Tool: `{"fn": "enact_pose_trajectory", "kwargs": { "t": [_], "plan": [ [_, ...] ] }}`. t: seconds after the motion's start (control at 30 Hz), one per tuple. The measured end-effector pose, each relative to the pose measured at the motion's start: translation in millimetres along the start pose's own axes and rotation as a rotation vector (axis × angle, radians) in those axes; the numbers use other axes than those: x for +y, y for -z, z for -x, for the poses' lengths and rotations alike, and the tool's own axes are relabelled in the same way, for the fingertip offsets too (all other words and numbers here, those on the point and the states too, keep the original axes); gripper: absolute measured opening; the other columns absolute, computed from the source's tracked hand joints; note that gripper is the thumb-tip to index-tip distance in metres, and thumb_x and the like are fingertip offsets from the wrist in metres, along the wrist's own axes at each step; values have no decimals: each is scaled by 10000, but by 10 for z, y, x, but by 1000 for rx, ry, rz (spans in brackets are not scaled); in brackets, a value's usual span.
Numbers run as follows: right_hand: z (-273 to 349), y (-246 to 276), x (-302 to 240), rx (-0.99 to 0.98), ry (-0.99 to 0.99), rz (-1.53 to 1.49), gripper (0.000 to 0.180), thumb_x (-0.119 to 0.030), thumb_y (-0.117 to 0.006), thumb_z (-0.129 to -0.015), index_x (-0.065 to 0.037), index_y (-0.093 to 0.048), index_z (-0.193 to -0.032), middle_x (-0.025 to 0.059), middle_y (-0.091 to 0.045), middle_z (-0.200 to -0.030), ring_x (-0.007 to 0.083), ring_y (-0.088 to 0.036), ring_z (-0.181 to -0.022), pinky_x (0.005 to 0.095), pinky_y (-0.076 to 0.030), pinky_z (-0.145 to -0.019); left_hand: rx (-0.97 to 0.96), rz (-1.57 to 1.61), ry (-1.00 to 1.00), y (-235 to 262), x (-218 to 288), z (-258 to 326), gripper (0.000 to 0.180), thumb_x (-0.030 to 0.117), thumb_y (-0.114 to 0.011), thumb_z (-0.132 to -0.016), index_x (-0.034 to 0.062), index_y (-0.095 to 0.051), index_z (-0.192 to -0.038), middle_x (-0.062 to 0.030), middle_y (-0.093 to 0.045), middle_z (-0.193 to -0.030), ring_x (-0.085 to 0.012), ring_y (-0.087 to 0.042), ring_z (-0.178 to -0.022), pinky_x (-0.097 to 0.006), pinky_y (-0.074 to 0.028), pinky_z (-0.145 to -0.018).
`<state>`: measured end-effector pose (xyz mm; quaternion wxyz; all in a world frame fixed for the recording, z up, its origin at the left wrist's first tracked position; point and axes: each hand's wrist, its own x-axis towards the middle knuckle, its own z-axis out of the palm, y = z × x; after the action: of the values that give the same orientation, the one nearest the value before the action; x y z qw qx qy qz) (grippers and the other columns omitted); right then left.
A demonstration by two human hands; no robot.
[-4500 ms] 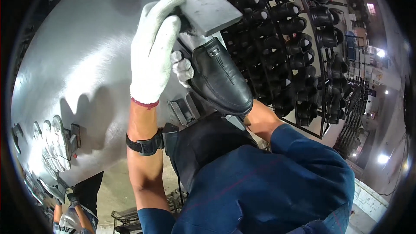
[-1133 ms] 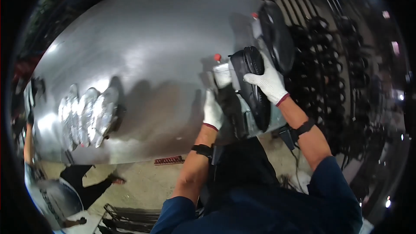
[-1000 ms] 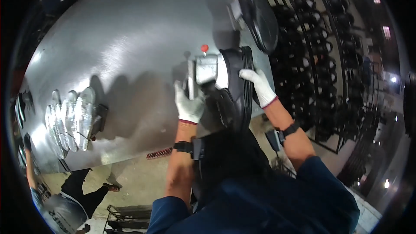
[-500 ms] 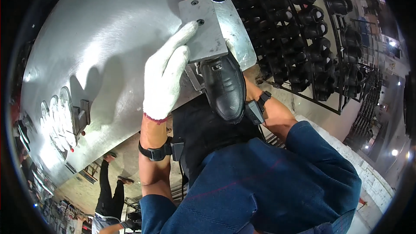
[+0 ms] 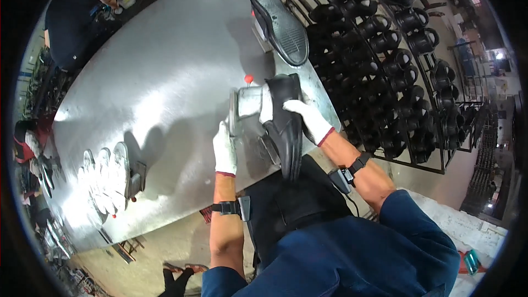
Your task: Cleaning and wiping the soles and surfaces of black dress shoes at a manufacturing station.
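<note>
A black leather shoe is turned on its side near the table's front edge, toe toward me. My right hand, in a white glove, grips its upper from the right. A grey metal fixture with a plate on edge joins the shoe at its left. My left hand, also gloved, closes on the near end of that metal plate; some of its fingers are hidden. A red ball knob shows just beyond the fixture. Farther off, another black shoe sits sole up on a mount.
The metal table curves away to the left, with several pale sole-shaped forms at its left end. Racks of black shoes stand close on the right. A person in dark clothing works beyond the far left edge.
The plate and shoe have rolled from flat onto their side. My left hand has slid from the plate's top to its near end; my right hand has come into view on the shoe.
</note>
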<state>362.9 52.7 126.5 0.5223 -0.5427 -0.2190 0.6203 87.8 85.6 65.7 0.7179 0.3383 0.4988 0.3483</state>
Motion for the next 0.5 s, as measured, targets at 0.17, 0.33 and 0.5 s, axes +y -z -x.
{"fn": "enact_pose_trajectory", "kwargs": {
  "t": [0.17,0.33,0.5],
  "plan": [
    [-313,-471,-586,219,157,902,949,-245,-891,-721,-3,-429,-1513,218,-663,-1290,335,-674,-1163,421,-545,-1005,89,-62,71,-235,-331,-384,647,469,-360,-1145,-56,-587,-1447,-188,-684,-1364,-309,-631,-1254,-406,-451,-1100],
    [-375,-996,-757,145,61,1389,1140,-454,-787,-792,40,-190,-1627,318,-674,-1150,433,-719,-1012,475,-595,-877,301,-740,-182,-537,-190,-725,409,362,-532,-1069,32,-730,-1207,-278,-677,-1232,-438,-644,-1171,-472,-502,-1023],
    [-29,-1469,-741,70,80,1489,1194,-544,-805,-777,-48,-172,-1659,291,-633,-1286,437,-712,-1070,490,-607,-868,-63,736,265,-255,123,-1263,600,513,-452,-1082,56,-611,-1437,-158,-675,-1390,-357,-660,-1262,-503,-527,-1119]
  ]
}}
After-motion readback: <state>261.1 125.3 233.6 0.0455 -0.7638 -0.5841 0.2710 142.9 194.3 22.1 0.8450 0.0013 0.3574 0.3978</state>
